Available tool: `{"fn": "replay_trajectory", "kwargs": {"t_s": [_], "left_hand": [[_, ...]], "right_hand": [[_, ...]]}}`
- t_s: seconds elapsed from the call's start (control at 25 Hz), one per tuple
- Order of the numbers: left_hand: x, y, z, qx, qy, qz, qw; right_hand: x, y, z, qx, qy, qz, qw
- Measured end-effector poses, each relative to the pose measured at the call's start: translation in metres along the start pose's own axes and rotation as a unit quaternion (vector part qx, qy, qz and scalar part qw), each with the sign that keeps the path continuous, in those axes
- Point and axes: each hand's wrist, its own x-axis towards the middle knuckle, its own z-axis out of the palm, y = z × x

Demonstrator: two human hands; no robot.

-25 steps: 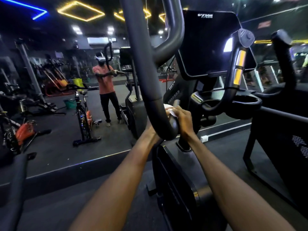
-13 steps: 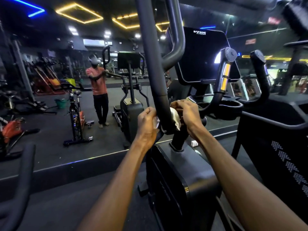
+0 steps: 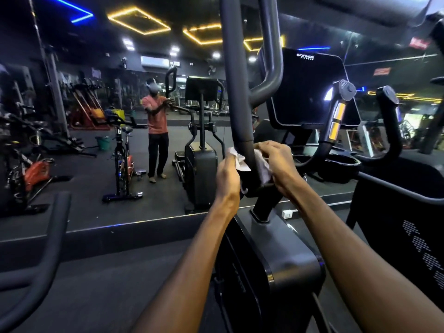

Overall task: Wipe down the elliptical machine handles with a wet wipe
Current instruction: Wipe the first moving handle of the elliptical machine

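Both hands — left hand (image 3: 228, 173) and right hand (image 3: 280, 162) — pinched the wet wipe (image 3: 240, 162) ends at frame centre. It seemingly looped behind the handle (image 3: 236, 92), whose long axis ran upward from the grip.

Tall dark elliptical handle (image 3: 236, 92), upright and slightly curved, matte grip ending above a narrower stem, white wet wipe (image 3: 240, 162) (crumpled, damp-looking) wrapped around that stem, ends showing either side

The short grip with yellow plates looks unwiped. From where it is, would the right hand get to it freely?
Probably yes. The right hand holds the wipe on the long handle, and only open air lies between it and the yellow-plated grip to its right.
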Motion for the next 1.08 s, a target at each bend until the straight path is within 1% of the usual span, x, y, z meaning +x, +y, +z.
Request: {"fn": "replay_trajectory", "kwargs": {"t_s": [0.08,0.16,0.2,0.32,0.4,0.48,0.52,0.6,0.68,0.72,0.76,0.84,0.88,0.96,1.04,1.08], "left_hand": [[0.003,0.002,0.004,0.014,-0.018,0.024,0.999],[-0.005,-0.011,0.003,0.066,0.001,0.063,0.996],[-0.014,-0.018,0.001,0.074,0.005,0.078,0.994],[-0.03,-0.026,-0.002,0.07,-0.022,0.101,0.992],[-0.025,-0.026,0.002,0.069,-0.017,0.125,0.99],[-0.023,-0.042,0.001,0.108,-0.026,0.134,0.985],[-0.025,-0.053,-0.003,0.147,-0.043,0.143,0.978],[-0.028,-0.071,-0.014,0.205,-0.089,0.167,0.96],[-0.024,-0.081,-0.018,0.218,-0.088,0.188,0.954],[-0.019,-0.087,-0.018,0.223,-0.083,0.212,0.948],[-0.016,-0.093,-0.019,0.253,-0.081,0.232,0.936],[-0.012,-0.1,-0.027,0.306,-0.126,0.251,0.91],[-0.007,-0.105,-0.034,0.304,-0.158,0.258,0.904],[-0.002,-0.1,-0.043,0.286,-0.195,0.269,0.899],[0.003,-0.094,-0.047,0.255,-0.213,0.254,0.908],[0.008,-0.093,-0.047,0.242,-0.224,0.245,0.912]], "right_hand": [[0.0,-0.002,0.005,0.013,0.0,0.01,1.0],[0.001,0.001,0.008,0.011,0.01,0.017,1.0],[0.003,0.006,0.008,0.017,0.016,0.017,1.0],[0.005,0.009,0.009,0.035,0.022,0.042,0.998],[0.012,0.011,0.013,0.049,0.049,0.056,0.996],[0.015,0.007,0.017,0.059,0.069,0.072,0.993],[0.018,0.007,0.017,0.074,0.075,0.079,0.991],[0.019,0.007,0.018,0.062,0.082,0.099,0.99],[0.018,0.009,0.018,0.045,0.093,0.11,0.989],[0.016,0.011,0.017,0.03,0.095,0.115,0.988],[0.015,0.012,0.018,0.021,0.101,0.122,0.987],[0.013,0.02,0.016,0.034,0.108,0.123,0.986],[0.011,0.025,0.015,0.036,0.105,0.121,0.986],[0.01,0.028,0.011,0.027,0.114,0.123,0.985],[0.01,0.025,0.007,0.036,0.159,0.138,0.977],[0.011,0.024,0.004,0.051,0.158,0.135,0.977]]}}
